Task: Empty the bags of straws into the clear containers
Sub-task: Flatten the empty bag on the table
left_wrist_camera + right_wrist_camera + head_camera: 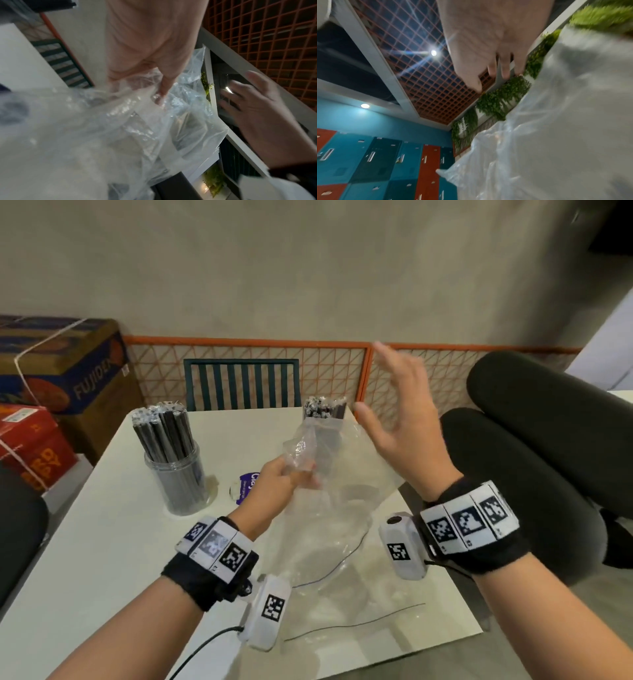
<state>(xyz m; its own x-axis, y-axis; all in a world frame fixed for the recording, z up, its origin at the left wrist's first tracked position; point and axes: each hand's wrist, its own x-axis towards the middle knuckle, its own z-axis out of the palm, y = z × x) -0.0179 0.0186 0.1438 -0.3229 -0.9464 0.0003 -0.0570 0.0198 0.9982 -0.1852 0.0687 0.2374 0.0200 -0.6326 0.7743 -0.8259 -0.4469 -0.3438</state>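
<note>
My left hand [291,474] grips the gathered end of a clear plastic bag [329,525] above the middle of the white table [102,542]; the bag hangs slack toward me and looks empty. In the left wrist view the fingers [163,93] curl into the crumpled bag [120,128]. My right hand [397,422] is raised to the right of the bag, fingers spread, holding nothing. A clear container [178,474] full of dark wrapped straws stands at the left. A second bunch of straws [323,407] stands behind the bag; its container is hidden by the plastic.
A purple-and-white lid [245,487] lies between the container and my left hand. A dark green chair back [241,383] and an orange lattice fence [325,371] stand behind the table. Cardboard boxes [61,378] are stacked at left. A person's dark-clad knees [534,440] sit to the right.
</note>
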